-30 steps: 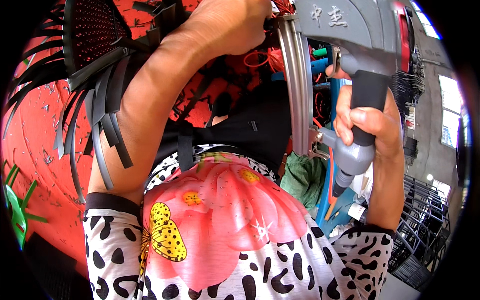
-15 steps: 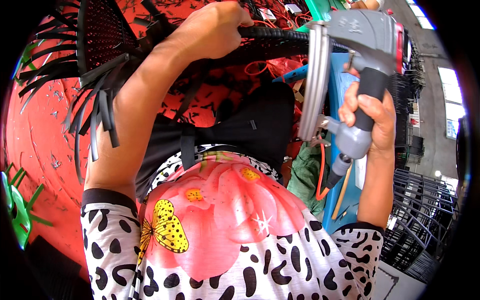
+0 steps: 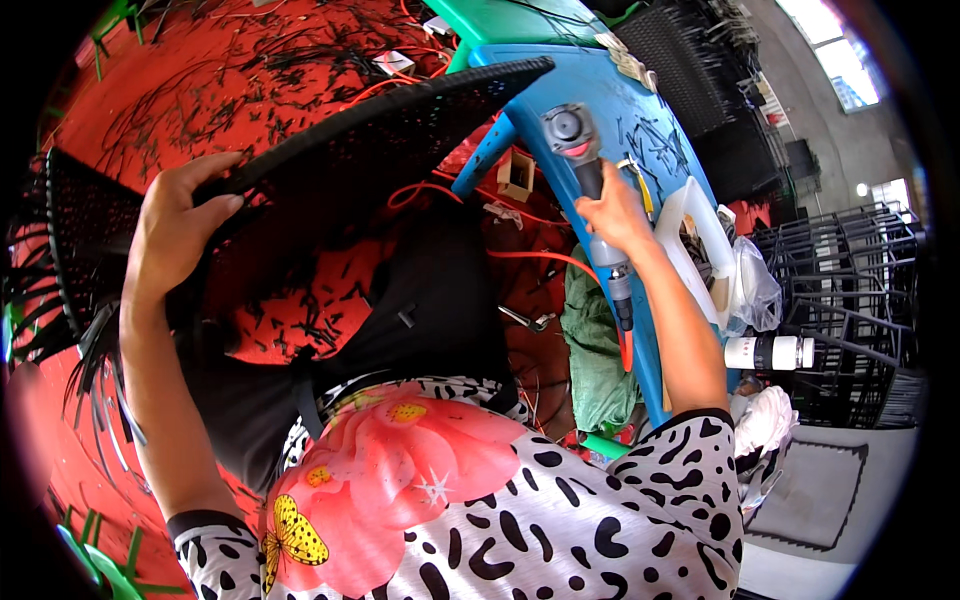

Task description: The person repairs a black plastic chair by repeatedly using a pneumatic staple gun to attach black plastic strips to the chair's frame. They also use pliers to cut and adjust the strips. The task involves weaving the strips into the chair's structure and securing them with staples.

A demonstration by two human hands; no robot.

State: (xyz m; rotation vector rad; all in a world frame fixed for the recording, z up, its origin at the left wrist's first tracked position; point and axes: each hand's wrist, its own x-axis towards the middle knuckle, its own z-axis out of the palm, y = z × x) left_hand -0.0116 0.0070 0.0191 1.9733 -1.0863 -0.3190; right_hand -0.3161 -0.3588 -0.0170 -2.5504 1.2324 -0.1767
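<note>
Over the person's lap, the left hand is clamping the edge of a black woven panel, fingers curled over its rim, thumb underneath, holding it up and tilted so it is slanting from lower left to upper right. Loose black strips are hanging from the panel's left end, down beside the left forearm.

Across on the right, the right hand is wrapping tight around the handle of a grey nail gun. The gun's round head is pointing up, lying against a blue table, and its lower end is running into an orange hose. The two hands are well apart, each gripping its own thing, and the gun is not touching the panel.

Just beyond the right hand, a white jug is lying on the table, with a clear plastic bag beside it. A green cloth is hanging below the table edge, under the right forearm. Short black offcuts are lying scattered over the red floor. Further right, black metal frames are standing stacked.
</note>
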